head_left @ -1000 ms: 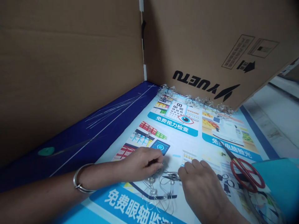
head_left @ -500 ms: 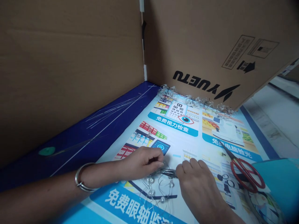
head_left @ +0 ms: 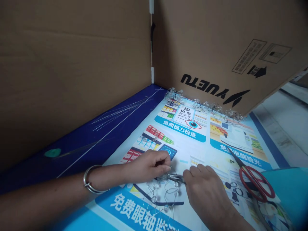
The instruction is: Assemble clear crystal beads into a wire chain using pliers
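Observation:
My left hand (head_left: 150,165), a silver bangle (head_left: 88,183) on its wrist, is closed in a pinch on a beaded wire (head_left: 154,199). Thin strands and clear round beads of this wire hang below my fingers over the printed sheet. In my closed right hand (head_left: 204,189) are small metal pliers (head_left: 175,178); my palm hides their handles. The plier jaws point left and meet the wire at my left fingertips. Whether the jaws grip the wire cannot be made out. Red-handled scissors (head_left: 256,183) lie to the right of my right hand.
A heap of beaded wires (head_left: 207,107) lies along the foot of the right cardboard wall (head_left: 216,48). Loose straight wires (head_left: 120,112) and a green piece (head_left: 53,153) rest on the dark blue strip by the left cardboard wall (head_left: 79,64). A roundish clear object (head_left: 271,211) sits below the scissors.
The whole view has shifted slightly, so most things appear a little further right. Both hands keep their holds, and the hanging beads have swung a little.

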Demonstrator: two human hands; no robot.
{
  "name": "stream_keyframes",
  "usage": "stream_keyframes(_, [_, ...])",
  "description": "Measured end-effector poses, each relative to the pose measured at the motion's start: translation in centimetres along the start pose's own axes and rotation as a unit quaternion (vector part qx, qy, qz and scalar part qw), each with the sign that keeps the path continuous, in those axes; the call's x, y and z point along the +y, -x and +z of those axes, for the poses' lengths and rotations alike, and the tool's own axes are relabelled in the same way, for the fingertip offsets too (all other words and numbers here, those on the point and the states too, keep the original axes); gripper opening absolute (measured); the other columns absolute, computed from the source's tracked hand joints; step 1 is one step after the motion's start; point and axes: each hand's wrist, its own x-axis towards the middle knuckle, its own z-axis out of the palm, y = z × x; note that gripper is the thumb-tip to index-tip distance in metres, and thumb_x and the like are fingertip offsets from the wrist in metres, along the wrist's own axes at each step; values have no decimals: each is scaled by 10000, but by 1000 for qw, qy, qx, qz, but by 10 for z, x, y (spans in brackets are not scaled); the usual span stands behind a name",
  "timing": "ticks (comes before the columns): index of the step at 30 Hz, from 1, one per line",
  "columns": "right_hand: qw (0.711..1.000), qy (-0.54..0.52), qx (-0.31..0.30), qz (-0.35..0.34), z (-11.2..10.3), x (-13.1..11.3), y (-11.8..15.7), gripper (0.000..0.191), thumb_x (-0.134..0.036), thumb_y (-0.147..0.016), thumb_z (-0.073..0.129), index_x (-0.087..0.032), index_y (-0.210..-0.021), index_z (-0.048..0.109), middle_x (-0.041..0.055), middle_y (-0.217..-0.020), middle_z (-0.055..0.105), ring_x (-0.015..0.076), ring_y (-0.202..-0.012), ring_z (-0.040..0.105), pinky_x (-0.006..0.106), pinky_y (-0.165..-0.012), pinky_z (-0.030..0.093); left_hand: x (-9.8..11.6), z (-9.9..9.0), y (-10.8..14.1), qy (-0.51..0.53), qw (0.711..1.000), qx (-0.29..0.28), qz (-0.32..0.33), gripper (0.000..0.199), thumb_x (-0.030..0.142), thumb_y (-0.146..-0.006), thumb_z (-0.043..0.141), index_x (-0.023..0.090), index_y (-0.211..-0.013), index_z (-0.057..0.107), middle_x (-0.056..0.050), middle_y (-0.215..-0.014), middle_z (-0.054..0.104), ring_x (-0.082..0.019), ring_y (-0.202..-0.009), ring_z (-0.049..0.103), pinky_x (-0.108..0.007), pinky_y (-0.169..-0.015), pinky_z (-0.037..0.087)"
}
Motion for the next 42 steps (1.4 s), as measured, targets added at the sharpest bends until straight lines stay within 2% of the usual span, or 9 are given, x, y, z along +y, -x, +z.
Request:
stream_keyframes(8, [1000, -11, -17, 10, -3, -1, 0, 138, -75, -705, 515, -208, -675, 522, 2, -649, 509, 160, -648, 398, 311, -619, 190, 0, -1, -1, 22, 999, -20, 22, 166, 261, -856, 448, 140, -752, 494, 40, -626, 470, -66, -569, 401, -173, -536, 318])
stream_keyframes(16, [998, -48, -43, -2, -18, 14, 1, 105, -115, -695, 540, -216, -669, 557, -5, -673, 542, 151, -661, 421, 289, -630, 216, 1, -2, 0, -42, 996, -10, 73, 184, 247, -866, 430, 141, -743, 516, 18, -674, 503, -83, -625, 441, -187, -593, 330])
stream_keyframes(20, [997, -59, -54, 20, -26, 18, 2, 94, -142, -713, 533, -214, -665, 567, -6, -669, 549, 141, -653, 429, 270, -617, 233, 1, -2, 1, -18, 998, -16, 60, 190, 260, -865, 433, 139, -737, 505, 31, -638, 475, -71, -584, 418, -176, -560, 325])
stream_keyframes(25, [991, -79, -104, 0, -26, 17, 1, 83, -165, -728, 523, -223, -699, 574, -11, -716, 571, 144, -695, 471, 260, -642, 271, -1, -3, 0, 56, 998, -23, 23, 169, 275, -851, 460, 135, -767, 506, 31, -639, 479, -69, -575, 418, -171, -541, 337])
stream_keyframes(31, [977, -145, -155, -2, -26, 38, -8, 165, -233, -821, 460, -206, -693, 561, -26, -680, 566, 100, -631, 491, 209, -563, 282, 1, -6, 0, 80, 996, -31, 28, 138, 237, -833, 485, 130, -753, 519, 24, -657, 496, -65, -583, 425, -162, -544, 344])
stream_keyframes(33, [980, -131, -149, 20, -24, 42, -10, 176, -239, -826, 453, -203, -690, 559, -20, -681, 567, 105, -635, 497, 209, -555, 280, 2, -6, 0, 81, 996, -31, 33, 123, 215, -828, 487, 127, -748, 522, 25, -659, 496, -62, -581, 428, -158, -542, 342])
stream_keyframes(36, [987, -92, -128, 35, -19, 37, -11, 161, -252, -818, 456, -207, -707, 563, -4, -715, 573, 126, -679, 498, 226, -580, 282, 3, -5, 0, 67, 996, -31, 46, 122, 205, -823, 490, 124, -741, 529, 23, -668, 504, -62, -584, 435, -155, -546, 342])
stream_keyframes(42, [989, -86, -120, -4, -17, 16, -6, 122, -210, -785, 463, -223, -692, 541, -11, -710, 557, 145, -691, 466, 262, -639, 276, 3, -3, 1, 8, 997, -30, 73, 140, 223, -836, 470, 127, -754, 532, 23, -650, 500, -63, -571, 432, -158, -537, 334])
